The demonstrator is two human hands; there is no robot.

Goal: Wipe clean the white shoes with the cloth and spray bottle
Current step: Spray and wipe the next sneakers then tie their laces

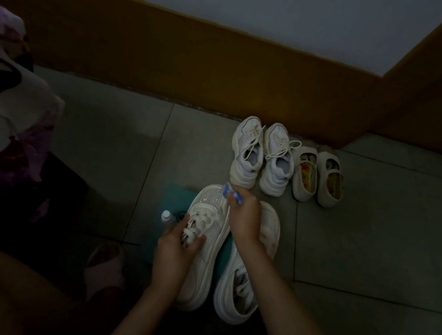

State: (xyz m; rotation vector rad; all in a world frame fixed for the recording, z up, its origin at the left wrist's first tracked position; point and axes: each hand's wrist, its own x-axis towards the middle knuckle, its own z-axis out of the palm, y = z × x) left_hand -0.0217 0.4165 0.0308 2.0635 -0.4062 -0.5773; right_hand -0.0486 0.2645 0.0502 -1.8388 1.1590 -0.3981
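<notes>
Dim light, lower centre of frame: white shoe [207, 253] on teal mat [178, 198], left hand [174, 246] grip clamped on its laces; right hand [243, 221] grip pinches a small blue-white item [231, 194], cloth or not unclear. Shoe likely light, sole stiff, upper soft; better held at midfoot than by laces

White thick-soled lace-ups, the left shoe [214, 237] and right shoe [271, 223] lie side by side, toes away, on a teal cloth [178, 198], a small white-capped bottle [166, 215] upright just beside the left shoe, a blurred blue-and-white item [231, 194] held above their toes.
</notes>
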